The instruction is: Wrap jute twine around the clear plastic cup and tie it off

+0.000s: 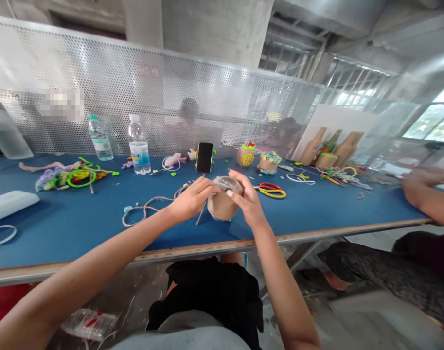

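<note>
A small glass jar wrapped in brown twine stands at the table's front, its clear rim tilted toward me. My right hand grips the jar's right side, thumb at the upper edge of the wrapping. At the rim's left, my left hand has its fingers pinched together on the twine. Loose twine trails from there in loops across the table, and a short end hangs below the left fingers. The fingertips partly cover the wrapping's top edge. Behind the jar, a phone is propped upright.
Scissors with red and yellow handles lie right of the jar. Two water bottles, tangled pipe cleaners, decorated jars and wrapped bottles stand or lie farther back. Another person's arm rests at the right.
</note>
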`<state>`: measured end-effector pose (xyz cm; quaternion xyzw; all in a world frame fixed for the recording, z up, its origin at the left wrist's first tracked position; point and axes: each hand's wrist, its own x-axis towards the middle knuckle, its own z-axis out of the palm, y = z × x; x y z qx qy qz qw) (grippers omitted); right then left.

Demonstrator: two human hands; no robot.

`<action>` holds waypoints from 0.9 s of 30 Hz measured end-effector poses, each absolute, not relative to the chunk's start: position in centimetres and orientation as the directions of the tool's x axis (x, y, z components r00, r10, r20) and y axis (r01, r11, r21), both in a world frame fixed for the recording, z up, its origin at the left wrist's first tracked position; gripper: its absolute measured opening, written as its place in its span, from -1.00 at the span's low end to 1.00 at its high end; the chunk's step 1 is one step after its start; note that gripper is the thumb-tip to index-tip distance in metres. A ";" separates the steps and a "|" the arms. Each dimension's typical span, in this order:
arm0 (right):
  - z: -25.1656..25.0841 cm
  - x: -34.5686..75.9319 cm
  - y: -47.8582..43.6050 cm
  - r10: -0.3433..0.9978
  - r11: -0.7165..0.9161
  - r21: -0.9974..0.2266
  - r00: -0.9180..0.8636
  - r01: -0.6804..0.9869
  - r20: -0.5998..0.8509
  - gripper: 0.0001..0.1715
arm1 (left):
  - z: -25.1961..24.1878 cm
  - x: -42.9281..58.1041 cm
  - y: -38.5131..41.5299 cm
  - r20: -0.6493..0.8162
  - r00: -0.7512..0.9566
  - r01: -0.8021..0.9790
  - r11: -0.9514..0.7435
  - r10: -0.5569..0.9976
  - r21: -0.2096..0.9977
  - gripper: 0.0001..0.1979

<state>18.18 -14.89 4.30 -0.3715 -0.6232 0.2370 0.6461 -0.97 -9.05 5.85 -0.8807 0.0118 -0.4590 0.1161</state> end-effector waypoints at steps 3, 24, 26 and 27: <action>3.8 17.9 -15.4 0.801 0.573 -0.807 0.111 0.142 0.589 -0.38 | 5.9 -0.8 -9.3 0.814 0.571 0.098 -0.977 -0.100 -0.189 -0.78; 5.3 16.3 -15.0 0.827 0.463 -0.870 0.272 0.170 0.493 -0.63 | 6.2 -0.4 -9.6 0.816 0.574 0.163 -0.968 -0.064 -0.190 -0.80; 5.4 16.2 -15.0 0.830 0.457 -0.876 0.280 0.154 0.483 -0.62 | 6.2 -0.4 -9.6 0.816 0.575 0.164 -0.967 -0.065 -0.193 -0.80; 5.4 16.2 -15.0 0.832 0.452 -0.879 0.283 0.151 0.477 -0.62 | 6.2 -0.4 -9.6 0.815 0.576 0.162 -0.968 -0.065 -0.192 -0.79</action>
